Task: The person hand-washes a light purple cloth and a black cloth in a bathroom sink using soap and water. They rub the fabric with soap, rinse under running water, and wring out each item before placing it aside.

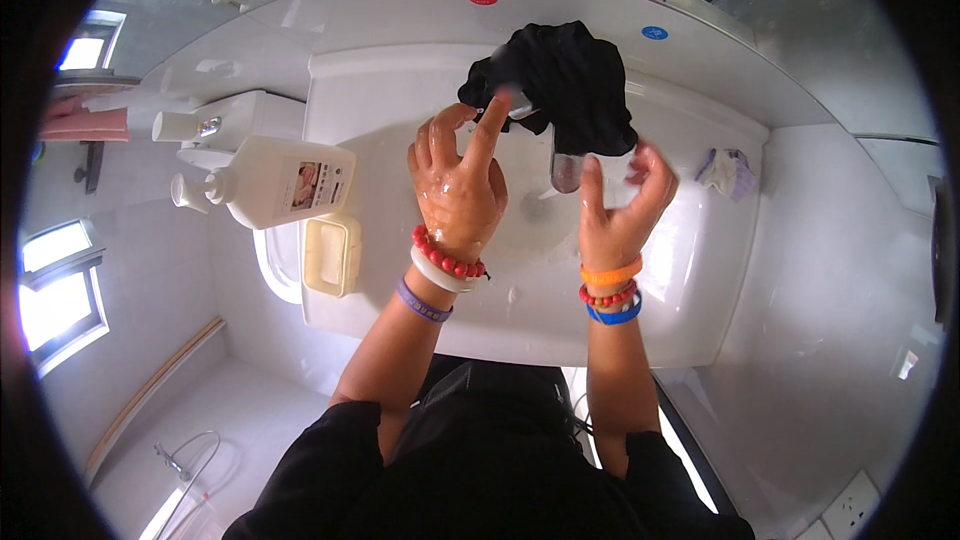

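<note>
A black cloth [562, 82] hangs over the tap at the back of the white washbasin [375, 330]. Below the cloth's lower edge, the metal tap spout [566, 172] sticks out. My left hand [457, 187] is wet, its index finger stretched towards the cloth and a shiny metal part [521, 111] that shows beneath it. Whether that fingertip touches is blurred. To the right of the spout is my right hand [626, 202], thumb and fingers apart, fingertips blurred close to the cloth's lower right corner. Neither hand holds anything that I can see.
A large white pump bottle [259, 180] and a pale yellow soap box [330, 219] occupy the left rim. A crumpled white and purple cloth [726, 172] lies at the basin's right side. Along the back runs a mirror [795, 37]. A shower hose [199, 457] hangs at lower left.
</note>
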`<state>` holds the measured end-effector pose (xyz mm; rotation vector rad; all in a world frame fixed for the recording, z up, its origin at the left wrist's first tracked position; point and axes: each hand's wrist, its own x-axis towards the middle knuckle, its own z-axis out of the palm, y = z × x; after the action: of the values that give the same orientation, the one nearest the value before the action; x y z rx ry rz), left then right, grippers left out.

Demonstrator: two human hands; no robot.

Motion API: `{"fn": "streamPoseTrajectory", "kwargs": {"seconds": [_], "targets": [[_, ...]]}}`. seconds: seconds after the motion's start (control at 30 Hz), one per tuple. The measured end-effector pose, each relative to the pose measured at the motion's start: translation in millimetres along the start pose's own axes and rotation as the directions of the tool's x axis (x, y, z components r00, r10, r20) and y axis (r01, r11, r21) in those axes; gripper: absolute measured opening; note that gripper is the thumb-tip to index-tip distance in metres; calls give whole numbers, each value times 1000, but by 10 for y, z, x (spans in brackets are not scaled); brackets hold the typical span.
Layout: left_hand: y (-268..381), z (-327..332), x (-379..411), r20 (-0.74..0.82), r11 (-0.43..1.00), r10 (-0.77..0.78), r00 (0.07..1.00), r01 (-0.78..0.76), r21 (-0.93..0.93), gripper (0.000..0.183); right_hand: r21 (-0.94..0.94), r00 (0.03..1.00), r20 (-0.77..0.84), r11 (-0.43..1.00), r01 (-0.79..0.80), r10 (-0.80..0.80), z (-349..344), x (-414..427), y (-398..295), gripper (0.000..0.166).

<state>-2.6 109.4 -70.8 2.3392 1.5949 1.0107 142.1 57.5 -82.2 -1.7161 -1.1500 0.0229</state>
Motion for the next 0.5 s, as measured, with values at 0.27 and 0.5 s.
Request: {"fn": "streamPoseTrajectory", "kwargs": {"seconds": [0.27, 0.5], "targets": [[-48, 22, -102, -16, 994, -42, 999, 40, -103, 61, -187, 946, 177, 934, 303, -272, 50, 635, -181, 31], [-193, 88, -717, 145, 962, -171, 975, 197, -189, 62, 344, 971, -213, 922, 176, -106, -177, 734, -553, 23]]}}
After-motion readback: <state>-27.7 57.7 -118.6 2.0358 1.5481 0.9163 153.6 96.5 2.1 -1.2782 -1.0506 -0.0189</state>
